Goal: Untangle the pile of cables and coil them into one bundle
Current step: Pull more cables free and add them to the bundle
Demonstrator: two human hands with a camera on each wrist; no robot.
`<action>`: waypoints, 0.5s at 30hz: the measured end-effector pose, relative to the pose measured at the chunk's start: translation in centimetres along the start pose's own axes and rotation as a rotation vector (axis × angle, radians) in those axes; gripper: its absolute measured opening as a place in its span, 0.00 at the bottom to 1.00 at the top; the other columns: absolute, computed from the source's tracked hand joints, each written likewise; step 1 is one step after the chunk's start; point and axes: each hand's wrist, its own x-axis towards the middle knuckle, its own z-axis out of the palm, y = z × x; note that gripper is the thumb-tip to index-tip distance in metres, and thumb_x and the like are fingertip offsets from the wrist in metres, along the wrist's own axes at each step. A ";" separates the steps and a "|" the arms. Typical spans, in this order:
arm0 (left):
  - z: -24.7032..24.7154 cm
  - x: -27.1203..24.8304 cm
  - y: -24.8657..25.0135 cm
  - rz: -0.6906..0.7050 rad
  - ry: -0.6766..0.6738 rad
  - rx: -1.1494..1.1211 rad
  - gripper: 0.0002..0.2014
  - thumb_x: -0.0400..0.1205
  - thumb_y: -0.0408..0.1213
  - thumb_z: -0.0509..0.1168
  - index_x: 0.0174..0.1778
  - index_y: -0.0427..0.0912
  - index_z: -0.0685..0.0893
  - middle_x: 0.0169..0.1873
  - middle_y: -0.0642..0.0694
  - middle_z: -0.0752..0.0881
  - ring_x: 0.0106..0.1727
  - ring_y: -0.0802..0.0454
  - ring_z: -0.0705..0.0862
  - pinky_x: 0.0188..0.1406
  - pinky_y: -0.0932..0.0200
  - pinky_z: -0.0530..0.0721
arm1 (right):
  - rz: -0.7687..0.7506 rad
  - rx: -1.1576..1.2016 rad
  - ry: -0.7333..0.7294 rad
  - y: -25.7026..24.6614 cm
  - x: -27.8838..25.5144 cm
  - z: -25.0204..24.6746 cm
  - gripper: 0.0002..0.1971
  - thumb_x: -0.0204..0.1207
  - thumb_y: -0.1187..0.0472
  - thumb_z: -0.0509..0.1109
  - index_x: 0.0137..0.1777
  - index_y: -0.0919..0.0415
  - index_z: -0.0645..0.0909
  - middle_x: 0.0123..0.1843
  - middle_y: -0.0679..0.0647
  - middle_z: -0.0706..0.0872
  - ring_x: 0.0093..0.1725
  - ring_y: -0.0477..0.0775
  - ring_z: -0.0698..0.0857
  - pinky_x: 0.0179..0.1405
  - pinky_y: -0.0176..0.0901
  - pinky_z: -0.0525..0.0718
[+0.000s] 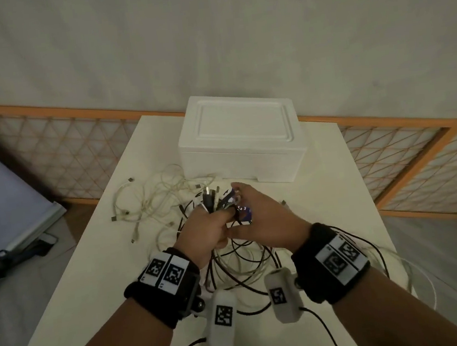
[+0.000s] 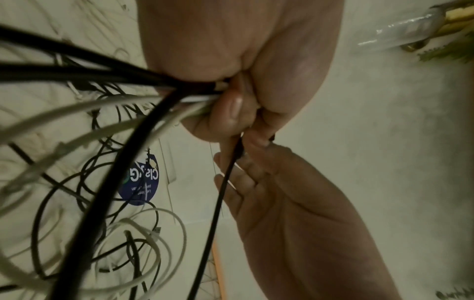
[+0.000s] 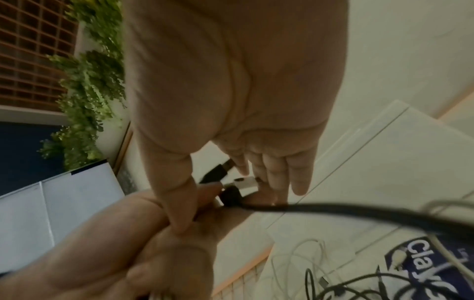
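My left hand (image 1: 209, 227) grips a bunch of black and white cable ends (image 1: 210, 200), whose plugs stick up above the fist. In the left wrist view its curled fingers (image 2: 231, 113) clamp the strands (image 2: 179, 91). Loops of the held cables (image 1: 239, 259) hang under both hands onto the table. My right hand (image 1: 260, 214) lies against the left, its fingers (image 3: 271, 174) straight and touching the plug tips (image 3: 243, 183), its thumb (image 3: 179, 219) pressing on the left hand. A thin black cable (image 2: 220, 192) runs past its fingers. Loose white cables (image 1: 151, 200) lie tangled to the left.
A white foam box (image 1: 243, 140) stands at the table's far side, just behind the pile. A blue printed packet (image 1: 245, 214) lies under the cables. The cream table (image 1: 91, 271) ends close on the left and right. An orange lattice fence (image 1: 50, 152) runs behind.
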 end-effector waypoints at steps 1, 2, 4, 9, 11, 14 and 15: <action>-0.1 0.0 0.1 0.020 0.012 -0.026 0.04 0.82 0.28 0.63 0.44 0.37 0.83 0.28 0.41 0.74 0.17 0.57 0.64 0.16 0.68 0.60 | 0.029 0.026 0.016 -0.2 0.3 0.2 0.47 0.67 0.57 0.80 0.81 0.56 0.56 0.67 0.44 0.78 0.57 0.34 0.81 0.65 0.37 0.79; -0.2 -0.1 0.2 0.033 0.025 -0.049 0.04 0.82 0.29 0.63 0.43 0.37 0.83 0.28 0.41 0.75 0.17 0.57 0.64 0.15 0.68 0.60 | 0.059 0.049 0.030 -0.3 0.5 0.5 0.49 0.68 0.60 0.80 0.83 0.55 0.51 0.67 0.44 0.77 0.57 0.35 0.81 0.63 0.35 0.78; -0.7 0.0 0.2 0.035 0.051 -0.081 0.09 0.83 0.27 0.62 0.37 0.38 0.78 0.20 0.47 0.71 0.15 0.59 0.62 0.15 0.69 0.60 | 0.112 0.132 0.050 -0.2 0.8 1.1 0.48 0.71 0.64 0.77 0.83 0.53 0.49 0.65 0.44 0.79 0.55 0.42 0.84 0.60 0.41 0.82; -1.5 -0.2 0.4 0.034 0.030 -0.078 0.16 0.80 0.22 0.60 0.30 0.42 0.69 0.15 0.55 0.63 0.13 0.61 0.59 0.15 0.67 0.58 | 0.143 0.218 0.131 -0.6 0.7 1.3 0.20 0.77 0.68 0.70 0.66 0.53 0.73 0.47 0.48 0.87 0.29 0.46 0.85 0.27 0.39 0.84; -1.7 -0.2 0.3 0.039 0.021 -0.058 0.15 0.79 0.24 0.65 0.30 0.42 0.71 0.16 0.55 0.63 0.14 0.60 0.58 0.16 0.67 0.57 | 0.147 0.120 0.171 -0.3 0.6 1.0 0.13 0.77 0.65 0.70 0.59 0.54 0.77 0.43 0.52 0.88 0.27 0.45 0.83 0.24 0.37 0.81; -2.2 -0.3 0.3 0.045 0.062 -0.058 0.07 0.76 0.30 0.73 0.42 0.32 0.81 0.23 0.49 0.71 0.15 0.59 0.58 0.15 0.68 0.58 | 0.193 -0.220 0.320 0.9 0.3 -0.1 0.13 0.78 0.63 0.64 0.62 0.53 0.77 0.44 0.54 0.89 0.37 0.51 0.86 0.37 0.44 0.84; -2.5 -0.3 0.3 0.047 0.079 -0.077 0.09 0.77 0.31 0.73 0.46 0.28 0.83 0.28 0.45 0.78 0.14 0.60 0.60 0.15 0.68 0.59 | 0.237 -0.362 0.378 1.4 0.1 -0.7 0.15 0.79 0.63 0.62 0.65 0.53 0.75 0.50 0.56 0.88 0.44 0.55 0.86 0.42 0.46 0.83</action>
